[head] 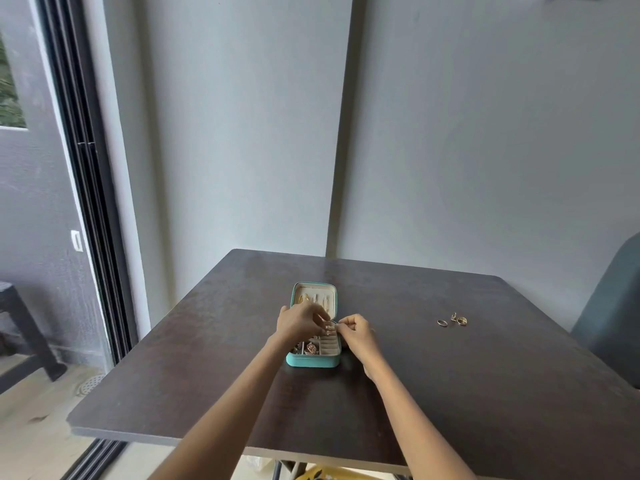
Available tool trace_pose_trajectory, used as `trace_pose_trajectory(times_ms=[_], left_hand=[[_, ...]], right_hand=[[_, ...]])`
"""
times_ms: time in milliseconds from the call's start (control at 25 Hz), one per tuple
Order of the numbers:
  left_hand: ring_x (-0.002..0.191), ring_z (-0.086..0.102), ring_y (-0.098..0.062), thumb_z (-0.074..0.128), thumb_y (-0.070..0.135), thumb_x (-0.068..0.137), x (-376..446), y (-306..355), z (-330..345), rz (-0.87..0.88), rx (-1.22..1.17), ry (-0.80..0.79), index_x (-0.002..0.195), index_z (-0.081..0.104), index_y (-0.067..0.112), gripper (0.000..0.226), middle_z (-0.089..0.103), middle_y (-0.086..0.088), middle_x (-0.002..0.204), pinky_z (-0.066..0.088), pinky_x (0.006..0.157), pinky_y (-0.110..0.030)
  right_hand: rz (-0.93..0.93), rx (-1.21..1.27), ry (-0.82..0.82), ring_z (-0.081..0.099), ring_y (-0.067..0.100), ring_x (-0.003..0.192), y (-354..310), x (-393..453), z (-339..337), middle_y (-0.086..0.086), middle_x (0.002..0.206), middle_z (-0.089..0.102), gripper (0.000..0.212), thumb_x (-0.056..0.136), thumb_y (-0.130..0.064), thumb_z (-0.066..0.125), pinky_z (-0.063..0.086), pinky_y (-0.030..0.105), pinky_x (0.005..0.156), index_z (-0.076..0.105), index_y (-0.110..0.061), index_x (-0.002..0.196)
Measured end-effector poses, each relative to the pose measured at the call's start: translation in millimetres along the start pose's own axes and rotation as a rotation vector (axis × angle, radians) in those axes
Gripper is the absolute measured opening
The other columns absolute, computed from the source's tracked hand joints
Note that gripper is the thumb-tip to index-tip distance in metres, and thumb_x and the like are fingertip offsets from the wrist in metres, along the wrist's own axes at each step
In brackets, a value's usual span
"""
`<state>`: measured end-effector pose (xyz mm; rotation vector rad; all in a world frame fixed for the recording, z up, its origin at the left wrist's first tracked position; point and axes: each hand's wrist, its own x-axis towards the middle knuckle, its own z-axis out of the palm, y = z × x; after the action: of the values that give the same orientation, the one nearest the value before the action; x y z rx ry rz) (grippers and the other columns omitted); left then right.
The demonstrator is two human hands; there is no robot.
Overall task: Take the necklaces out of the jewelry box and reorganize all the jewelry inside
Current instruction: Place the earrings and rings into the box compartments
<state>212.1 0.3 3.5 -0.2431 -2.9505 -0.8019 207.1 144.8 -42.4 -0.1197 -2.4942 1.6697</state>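
Note:
A small teal jewelry box (pixel 313 361) lies open in the middle of the dark table (pixel 450 393), its cream lid (pixel 313 296) flat behind the base. Gold pieces hang in the lid, and several ornate pieces (pixel 308 348) sit in the base's left compartments. My left hand (pixel 301 322) hovers over the box's middle with curled fingers pinching a small gold piece (pixel 328 328). My right hand (pixel 356 332) is at the box's right edge, its fingertips pinching the same small piece or a thin chain beside it. Which one it is stays too small to tell.
Three gold rings (pixel 453 320) lie on the table to the right of the box. A teal chair back (pixel 613 313) stands at the right edge. A sliding door (pixel 86 202) and a dark bench (pixel 24 327) are on the left.

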Motion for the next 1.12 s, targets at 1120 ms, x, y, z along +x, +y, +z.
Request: trace_pose_trajectory(times_ms=[1120], left_hand=[[0.103,0.061,-0.023,0.053,0.017,0.090,30,121,80,0.206,-0.340,0.028,0.107,0.067,0.013,0.023,0.067,-0.007,0.111,0.045,0.085,-0.028]], right_hand=[[0.028,-0.186,0.375,0.064,0.033,0.080,35,15,-116,0.009,0.085,0.069,0.024,0.090,-0.038,0.051,0.041,0.034,0.061,0.062,-0.016,0.085]])
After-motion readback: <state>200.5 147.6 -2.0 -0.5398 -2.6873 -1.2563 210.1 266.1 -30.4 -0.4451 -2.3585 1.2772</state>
